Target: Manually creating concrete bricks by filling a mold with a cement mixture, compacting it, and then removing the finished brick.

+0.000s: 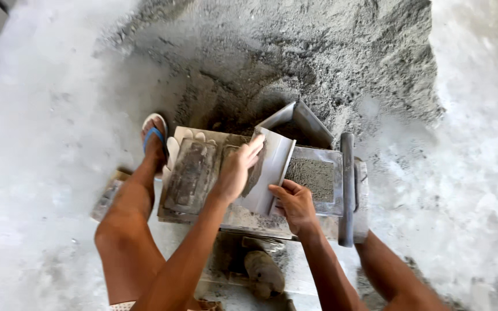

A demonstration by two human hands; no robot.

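My left hand (238, 168) rests on the upper face of a grey metal plate (272, 173) that stands tilted over a metal block mould (318, 155). My right hand (295, 203) grips the plate's lower edge. The mould's open compartment (313, 177) is filled level with grey cement mix. A second mould section (192, 173) caked with mix lies to the left. A round metal bar handle (347, 184) runs along the mould's right side.
A big heap of grey sand and cement mix (295, 52) lies just behind the mould. My left foot in a blue-strapped sandal (154, 138) stands to the mould's left. Both knees frame the mould. A muddy tool (263, 270) lies below, on the pale concrete floor (41, 144).
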